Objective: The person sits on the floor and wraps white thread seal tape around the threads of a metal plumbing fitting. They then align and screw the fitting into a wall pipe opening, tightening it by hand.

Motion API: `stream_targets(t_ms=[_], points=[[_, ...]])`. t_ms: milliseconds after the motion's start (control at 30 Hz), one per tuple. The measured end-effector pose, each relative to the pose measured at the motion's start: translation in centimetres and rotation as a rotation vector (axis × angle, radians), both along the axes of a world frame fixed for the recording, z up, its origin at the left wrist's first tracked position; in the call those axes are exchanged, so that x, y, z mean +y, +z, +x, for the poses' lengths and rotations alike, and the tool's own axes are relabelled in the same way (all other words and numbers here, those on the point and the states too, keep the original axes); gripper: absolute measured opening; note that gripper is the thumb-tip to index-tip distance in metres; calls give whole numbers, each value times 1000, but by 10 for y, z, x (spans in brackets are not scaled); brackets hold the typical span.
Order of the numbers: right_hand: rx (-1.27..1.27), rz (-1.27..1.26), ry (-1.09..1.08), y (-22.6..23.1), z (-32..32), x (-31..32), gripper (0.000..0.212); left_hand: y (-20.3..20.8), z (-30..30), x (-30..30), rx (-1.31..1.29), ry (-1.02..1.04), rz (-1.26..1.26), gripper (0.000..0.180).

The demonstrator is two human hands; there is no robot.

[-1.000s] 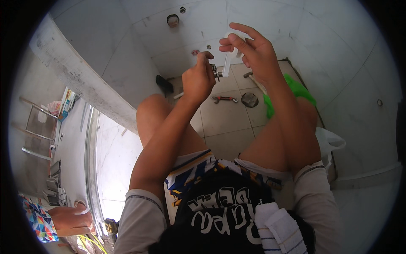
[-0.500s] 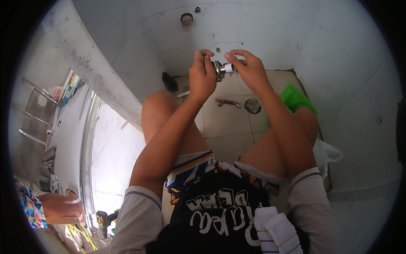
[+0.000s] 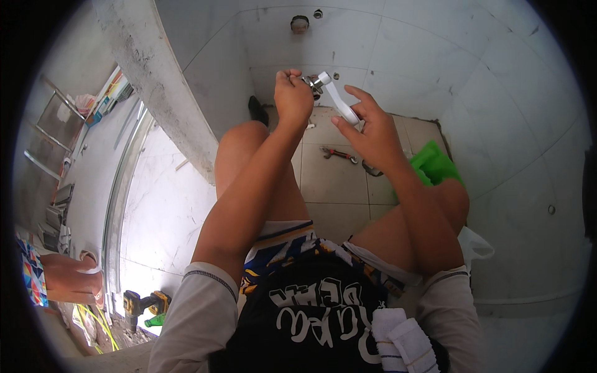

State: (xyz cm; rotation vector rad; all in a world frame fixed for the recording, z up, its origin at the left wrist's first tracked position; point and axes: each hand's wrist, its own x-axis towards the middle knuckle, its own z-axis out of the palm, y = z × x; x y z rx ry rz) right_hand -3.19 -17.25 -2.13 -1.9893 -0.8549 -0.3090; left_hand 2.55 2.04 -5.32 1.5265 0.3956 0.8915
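Observation:
My left hand (image 3: 293, 96) is closed round a chrome valve fitting (image 3: 316, 87), which pokes out to the right of the fingers. White thread tape (image 3: 334, 94) covers the fitting's end and runs from it as a loose strip down to the right. At the strip's lower end is the tape's white roll (image 3: 352, 118), held at the thumb and fingers of my right hand (image 3: 373, 127). The index finger of that hand stretches out above the roll. My left fingers hide part of the fitting.
On the tiled floor lie a red-handled adjustable wrench (image 3: 339, 155) and a dark round drain opening (image 3: 372, 169). A green bag (image 3: 432, 163) is by my right knee. A pipe hole (image 3: 300, 25) opens in the wall. At left are a power drill (image 3: 144, 308) and another person's leg (image 3: 71, 276).
My right hand has moved down and away from the fitting, and a strip of white tape now stretches between them. The fitting has tilted upward in my left hand. The view has shifted slightly.

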Motion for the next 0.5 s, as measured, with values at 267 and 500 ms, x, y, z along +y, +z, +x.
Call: stream_targets(t_ms=[267,500], points=[[-8,53,72,21,-12,-17,56,14,-17,-16,81,100,354,16],[58,119,201,33,-12,-26,52,20,-24,-23,118,58,488,16]])
